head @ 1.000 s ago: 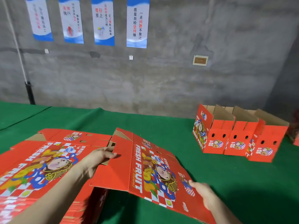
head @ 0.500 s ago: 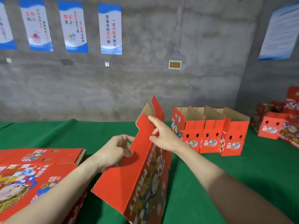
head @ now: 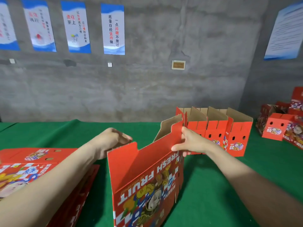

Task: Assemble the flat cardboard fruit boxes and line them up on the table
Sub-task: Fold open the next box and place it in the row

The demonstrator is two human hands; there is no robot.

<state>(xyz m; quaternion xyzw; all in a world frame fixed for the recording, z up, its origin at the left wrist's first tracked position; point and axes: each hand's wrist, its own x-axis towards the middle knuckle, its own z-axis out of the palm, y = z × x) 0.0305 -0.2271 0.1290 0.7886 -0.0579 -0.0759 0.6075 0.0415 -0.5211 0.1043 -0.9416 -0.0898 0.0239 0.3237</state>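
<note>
Cardboard fruit box (head: 147,182) stands half-opened on the green table (head: 213,185) before me; my right hand (head: 191,141) pinches its top flap, my left hand (head: 111,141) curls loosely behind it. Flat stack (head: 32,169) left, assembled row (head: 229,133) beyond.

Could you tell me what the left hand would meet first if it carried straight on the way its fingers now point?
The left hand points right, toward the box's raised brown far flap. That flap is likely met first, though depth is hard to judge; the assembled boxes stand beyond it.
</note>
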